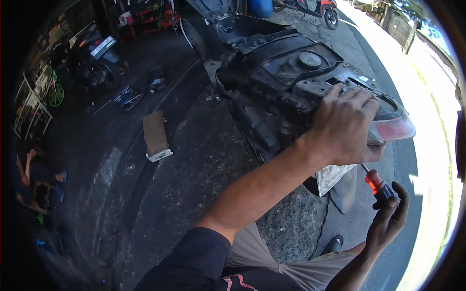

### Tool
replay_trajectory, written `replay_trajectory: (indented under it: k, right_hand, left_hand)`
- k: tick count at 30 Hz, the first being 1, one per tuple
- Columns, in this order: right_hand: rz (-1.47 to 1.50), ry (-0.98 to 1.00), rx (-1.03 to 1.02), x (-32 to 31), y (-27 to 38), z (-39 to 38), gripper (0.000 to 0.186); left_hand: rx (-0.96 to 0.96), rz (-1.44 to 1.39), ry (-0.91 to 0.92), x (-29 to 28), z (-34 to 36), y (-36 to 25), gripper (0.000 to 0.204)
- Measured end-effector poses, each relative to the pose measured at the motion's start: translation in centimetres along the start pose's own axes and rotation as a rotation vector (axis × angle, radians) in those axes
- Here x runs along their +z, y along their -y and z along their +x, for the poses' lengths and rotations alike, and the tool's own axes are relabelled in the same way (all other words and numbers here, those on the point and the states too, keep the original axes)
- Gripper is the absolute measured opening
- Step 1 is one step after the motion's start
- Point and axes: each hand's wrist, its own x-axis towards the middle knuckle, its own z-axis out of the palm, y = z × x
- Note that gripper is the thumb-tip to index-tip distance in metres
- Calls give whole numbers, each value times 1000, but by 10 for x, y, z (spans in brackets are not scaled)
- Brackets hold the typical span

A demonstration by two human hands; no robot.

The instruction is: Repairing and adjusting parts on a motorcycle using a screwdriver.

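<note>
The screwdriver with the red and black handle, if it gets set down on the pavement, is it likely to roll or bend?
The screwdriver looks rigid, with a thin metal shaft, so bending seems unlikely. Its rounded handle would probably roll on the pavement. The right hand grips it by fingertips only, suggesting it is light.

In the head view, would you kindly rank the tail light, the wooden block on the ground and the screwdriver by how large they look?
1. Wooden block, though it lies farther off.
2. Tail light, partly hidden by the left hand, so this is unsure.
3. Screwdriver in the right hand.
</note>
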Motion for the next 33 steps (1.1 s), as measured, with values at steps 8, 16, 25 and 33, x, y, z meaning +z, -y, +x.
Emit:
replay_trajectory:
  k: [8,16,25,33]
  right_hand:
    - [-111,-24,352,-2,-1,24,60]
    - [-207,-121,79,0,8,16,58]
    - [-410,-395,-498,18,-3,17,60]
    - [-209,-284,-389,17,8,12,56]
  left_hand:
    - [-69,-45,19,9,2,-1,61]
    - [-89,-61,74,12,4,-2,66]
    - [-105,-65,95,9,4,-4,62]
    - [-115,-79,42,13,3,-3,62]
